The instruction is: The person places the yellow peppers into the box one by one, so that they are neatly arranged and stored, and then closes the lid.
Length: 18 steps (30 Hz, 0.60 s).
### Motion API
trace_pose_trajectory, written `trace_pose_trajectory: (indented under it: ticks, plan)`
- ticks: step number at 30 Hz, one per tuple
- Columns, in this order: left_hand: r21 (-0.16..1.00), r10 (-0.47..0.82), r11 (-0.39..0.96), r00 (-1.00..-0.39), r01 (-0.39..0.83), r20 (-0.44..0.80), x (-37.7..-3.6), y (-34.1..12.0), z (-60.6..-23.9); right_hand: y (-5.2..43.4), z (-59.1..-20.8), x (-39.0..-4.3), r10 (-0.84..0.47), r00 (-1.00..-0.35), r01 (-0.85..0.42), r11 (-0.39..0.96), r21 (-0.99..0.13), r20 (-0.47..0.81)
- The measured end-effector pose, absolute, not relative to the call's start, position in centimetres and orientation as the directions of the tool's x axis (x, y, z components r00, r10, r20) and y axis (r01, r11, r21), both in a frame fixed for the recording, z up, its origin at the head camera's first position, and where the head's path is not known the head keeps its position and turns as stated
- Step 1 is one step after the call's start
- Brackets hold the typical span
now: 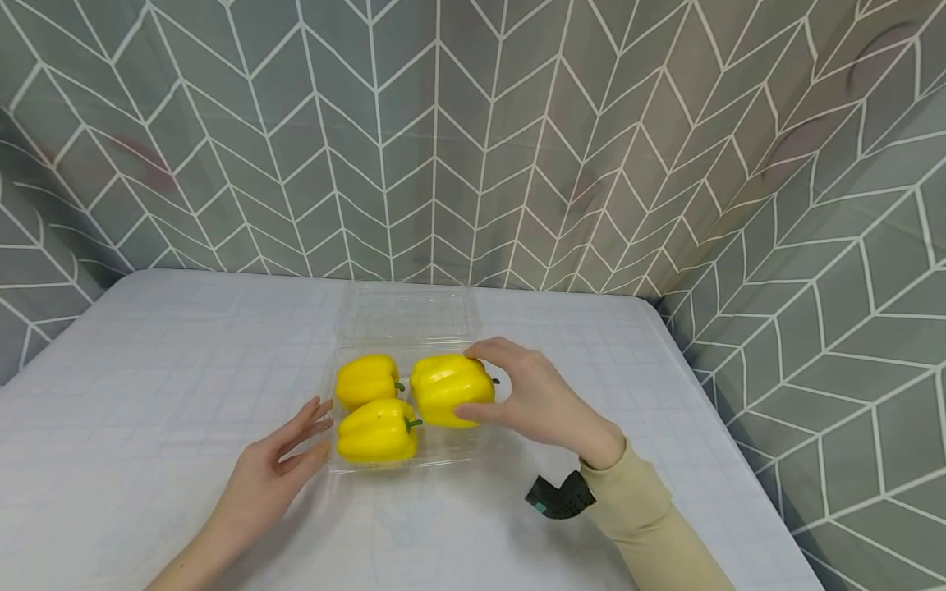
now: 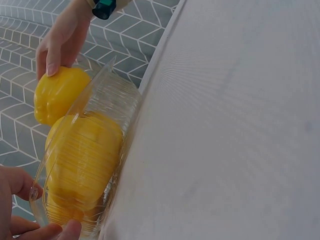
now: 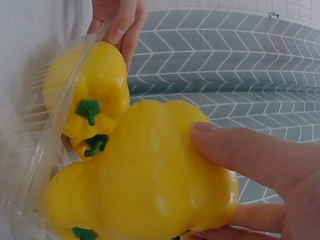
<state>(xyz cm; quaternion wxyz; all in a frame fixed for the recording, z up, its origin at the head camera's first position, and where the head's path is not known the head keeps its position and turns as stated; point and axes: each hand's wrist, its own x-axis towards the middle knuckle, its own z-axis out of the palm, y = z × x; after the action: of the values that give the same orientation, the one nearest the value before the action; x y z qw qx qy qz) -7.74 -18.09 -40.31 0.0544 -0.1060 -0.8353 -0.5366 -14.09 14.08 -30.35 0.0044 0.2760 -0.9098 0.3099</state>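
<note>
A clear plastic clamshell tray (image 1: 451, 456) lies on the table with its lid (image 1: 406, 312) folded back flat. Two yellow bell peppers (image 1: 365, 379) (image 1: 377, 431) lie on their sides in its left half. My right hand (image 1: 473, 382) grips a third, larger yellow pepper (image 1: 443, 390) over the right half, thumb in front and fingers behind. In the right wrist view this pepper (image 3: 160, 175) fills the frame under my thumb (image 3: 235, 150). My left hand (image 1: 310, 431) rests with straight fingers against the tray's front left corner; its fingertips (image 2: 67, 231) touch the plastic wall.
The table (image 1: 148, 369) has a white gridded cover. Grey chevron-patterned walls (image 1: 473, 139) close in the back and right side. A black strap (image 1: 560, 497) sits at my right wrist, below a beige sleeve (image 1: 650, 525).
</note>
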Motion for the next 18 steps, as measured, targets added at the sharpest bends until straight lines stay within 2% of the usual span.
trace_pose_trajectory:
  ticks: [11,18]
  plan:
    - [0.885,0.120,0.401,-0.971,0.239,0.208,-7.76,-18.14,-40.27,13.64,-30.14,-13.54,-0.597,-0.788,-0.575,0.624,-0.529,0.153]
    - [0.883,0.122,0.406,-0.971,0.236,0.203,-7.76,-18.20,-40.23,13.64,-30.22,-13.42,-0.619,-0.775,-0.596,0.645,-0.479,0.131]
